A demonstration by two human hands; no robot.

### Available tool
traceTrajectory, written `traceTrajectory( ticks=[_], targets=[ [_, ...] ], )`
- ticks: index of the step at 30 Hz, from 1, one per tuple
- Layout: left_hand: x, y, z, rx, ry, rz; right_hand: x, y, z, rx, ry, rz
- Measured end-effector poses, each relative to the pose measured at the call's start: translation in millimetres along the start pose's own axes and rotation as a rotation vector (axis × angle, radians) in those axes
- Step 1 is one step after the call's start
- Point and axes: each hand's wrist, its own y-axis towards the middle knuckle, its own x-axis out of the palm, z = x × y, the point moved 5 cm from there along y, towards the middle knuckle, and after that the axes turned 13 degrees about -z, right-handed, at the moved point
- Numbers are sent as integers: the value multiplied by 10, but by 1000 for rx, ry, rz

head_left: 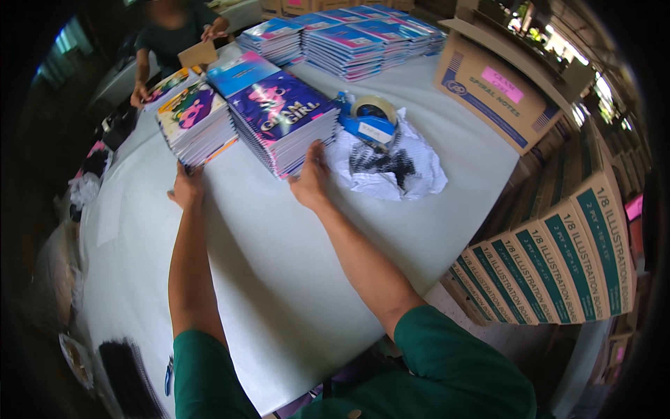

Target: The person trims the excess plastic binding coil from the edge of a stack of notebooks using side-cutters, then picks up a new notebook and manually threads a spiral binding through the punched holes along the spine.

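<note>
Two stacks of spiral notebooks lie side by side in front of me. The left stack (197, 126) has yellow, green and pink covers. Taller and purple-topped, the right stack (286, 115) shows a cartoon figure on its cover, with a blue-and-pink cover behind. My left hand (187, 187) touches the near end of the left stack, thumb spread out and some fingertips hidden by the books. At the near right corner of the purple stack, my right hand (311, 178) rests with fingers stretched along the side and thumb apart.
A blue tape dispenser (370, 126) sits on crumpled white paper (419, 171). More notebook stacks (345, 49) stand at the back, beside an open carton (499, 87). Boxes (558, 251) are piled at right. Across the table (279, 258), a person (171, 38) handles cardboard.
</note>
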Motion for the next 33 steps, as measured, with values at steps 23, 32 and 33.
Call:
traceTrajectory(
  ticks=[23,32,33],
  targets=[
    [-341,-2241,69,90,355,-212,-1186,-403,629,-157,-639,175],
    [-390,-2467,42,81,349,-219,-1366,-1351,640,-228,-499,62],
    [-385,-2473,39,81,343,-222,-1370,-1474,616,-280,-458,48]
  ],
)
